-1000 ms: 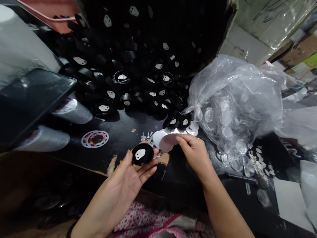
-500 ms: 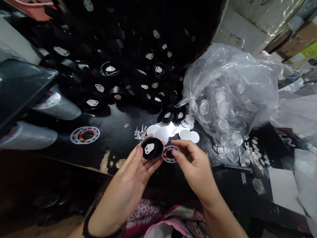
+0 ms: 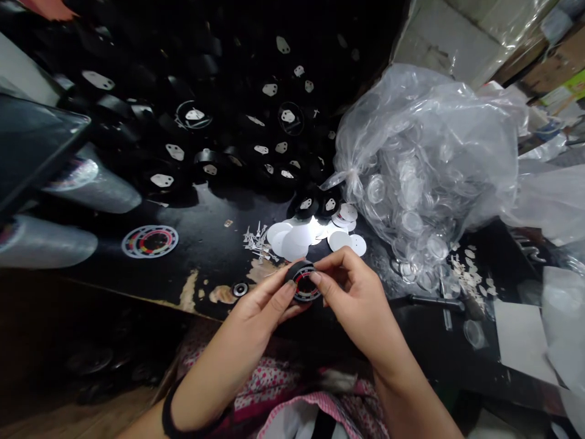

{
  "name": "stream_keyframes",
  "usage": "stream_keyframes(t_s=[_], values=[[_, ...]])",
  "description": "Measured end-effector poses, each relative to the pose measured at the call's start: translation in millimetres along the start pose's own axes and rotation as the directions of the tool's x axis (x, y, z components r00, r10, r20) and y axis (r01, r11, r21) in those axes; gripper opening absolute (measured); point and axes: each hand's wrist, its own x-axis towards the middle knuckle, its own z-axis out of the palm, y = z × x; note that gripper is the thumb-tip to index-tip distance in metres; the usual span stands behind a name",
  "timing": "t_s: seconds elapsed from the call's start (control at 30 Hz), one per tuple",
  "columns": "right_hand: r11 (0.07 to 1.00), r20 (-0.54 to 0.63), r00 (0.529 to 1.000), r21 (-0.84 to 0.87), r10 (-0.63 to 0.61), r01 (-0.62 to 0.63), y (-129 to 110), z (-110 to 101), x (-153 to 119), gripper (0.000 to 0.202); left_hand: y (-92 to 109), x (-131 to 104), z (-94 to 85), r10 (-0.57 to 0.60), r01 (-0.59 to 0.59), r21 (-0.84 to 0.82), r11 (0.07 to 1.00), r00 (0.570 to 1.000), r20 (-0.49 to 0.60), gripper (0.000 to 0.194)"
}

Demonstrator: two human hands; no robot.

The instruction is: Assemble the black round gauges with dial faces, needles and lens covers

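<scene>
Head view, left hand [image 3: 265, 300]: black cup [image 3: 296, 268] is gripped between thumb and fingers, above the counter [image 3: 210, 213].
Right hand [image 3: 350, 286]: printed dial [image 3: 304, 286] is pinched near its edge, at the cup's mouth; whether it is seated cannot be told.
Dial handling: even, square pressure is probably best applied.
Dial markings: too small to be read.

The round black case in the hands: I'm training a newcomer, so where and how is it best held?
Probably by its outer side wall, coming from the left and below, as the left hand does. The round black case has a curved wall to wrap around, while its upturned face shows the printed disc, where the right hand works; that side seems better left free.
</scene>
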Motion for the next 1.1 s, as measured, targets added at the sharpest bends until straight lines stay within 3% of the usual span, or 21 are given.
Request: stream_keyframes(t_s=[0.13,0.3,0.47,0.63,0.8,0.87,0.97,1.03,1.1], values=[[0.996,0.067,0.996,0.062,0.061,-0.065,-4,-4,4,0.006,3,0,-3.3,-0.024,0.024,0.031,0.999,1.000,0.019,0.035],[0.988,0.071,0.991,0.103,0.111,-0.118,-4,-4,4,0.010,0,1,-4.5,-0.049,0.052,-0.044,0.998,0.997,0.058,0.035],[0.996,0.027,0.996,-0.007,0.085,-0.084,1,-1,1,0.010,-6,2,-3.5,0.007,-0.007,-0.002,1.000,0.998,0.063,0.033],[0.993,0.008,0.999,-0.111,0.041,-0.040,6,2,-9,0.011,-7,-5,-3.0,0.098,-0.091,0.156,0.984,0.994,-0.041,0.029],[0.984,0.208,0.978,-0.170,-0.014,0.050,7,3,-17,0.013,-12,-21,-28.6,0.132,-0.094,0.351,0.932,0.988,-0.085,0.030],[0.928,0.265,0.961,-0.334,-0.078,0.167,6,8,-10,0.013,-11,-27,-40.6,0.118,-0.067,0.258,0.964,0.976,-0.184,0.032],[0.686,0.302,0.939,-0.648,-0.166,0.330,5,23,8,0.015,-2,-29,-47.7,0.080,-0.082,0.007,0.997,0.935,-0.346,0.028],[0.519,0.338,0.918,-0.757,-0.208,0.397,5,35,20,0.016,6,-29,-45.1,0.056,-0.105,-0.105,0.989,0.919,-0.390,0.023],[0.419,0.372,0.898,-0.795,-0.234,0.438,5,44,29,0.017,10,-29,-39.8,0.049,-0.119,-0.164,0.979,0.924,-0.379,0.018]])
